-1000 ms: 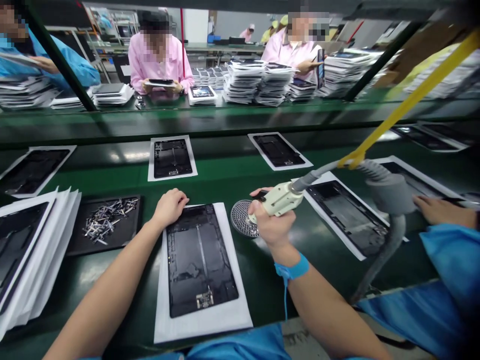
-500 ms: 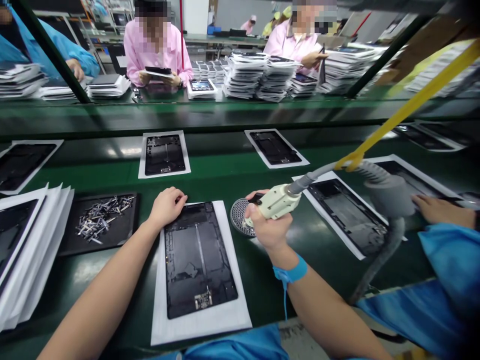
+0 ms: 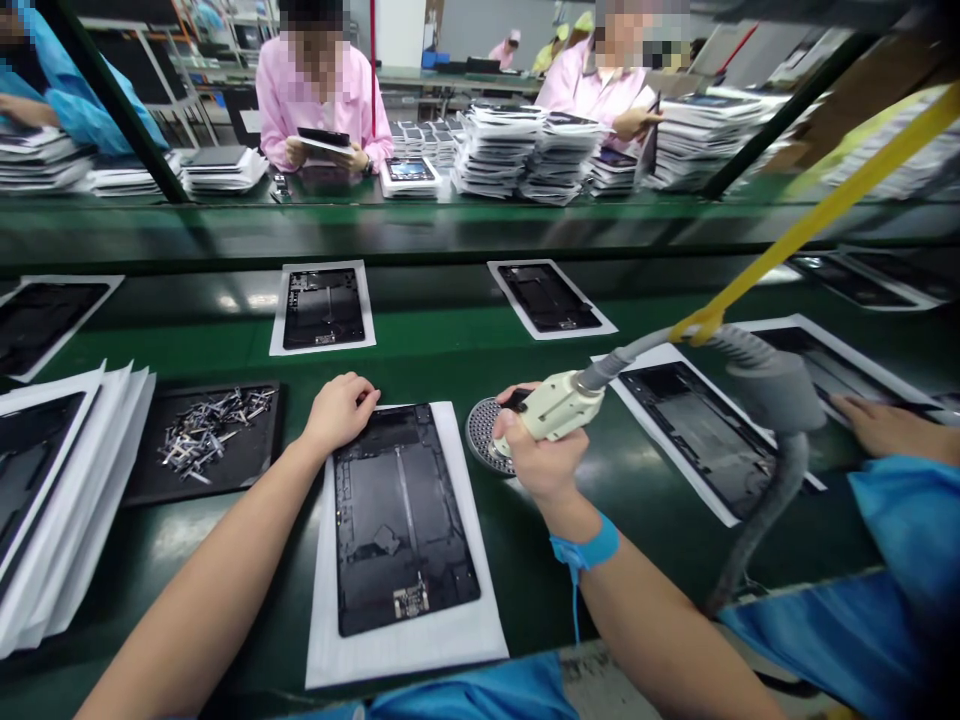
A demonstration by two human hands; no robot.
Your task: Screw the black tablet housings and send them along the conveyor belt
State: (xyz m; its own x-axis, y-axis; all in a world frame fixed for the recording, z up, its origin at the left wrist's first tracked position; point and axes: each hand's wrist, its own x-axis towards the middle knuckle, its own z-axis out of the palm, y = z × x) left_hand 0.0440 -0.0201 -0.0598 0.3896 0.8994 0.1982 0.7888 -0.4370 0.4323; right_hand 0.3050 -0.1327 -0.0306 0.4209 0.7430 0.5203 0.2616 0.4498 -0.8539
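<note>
My left hand (image 3: 345, 410) rests at the top left corner of an opened tablet (image 3: 405, 520), fingers curled together; whatever they may hold is hidden. The black tablet lies on a white sheet (image 3: 409, 655) in front of me, its inner side facing up, with a small circuit board near its lower edge. In my right hand (image 3: 547, 455) is a cream electric screwdriver (image 3: 559, 405) with a grey cable, hanging from a yellow strap (image 3: 825, 220). Its tip end is over a round perforated dish (image 3: 484, 435), partly hidden by my fingers; contact cannot be made out.
Left of my arm, a black tray (image 3: 247, 450) holds many small metal parts (image 3: 206, 430). Beside it stands a stack of white sheets (image 3: 82, 530) with tablets. More tablets (image 3: 324, 305) lie on the green belt (image 3: 420, 350). A neighbour's hand (image 3: 889, 425) is at far right.
Both my hands keep nearly the same place by the tablet and the dish. The view has shifted slightly, and the far tablets have slid a little left. At upper left, a co-worker's hand has moved away.
</note>
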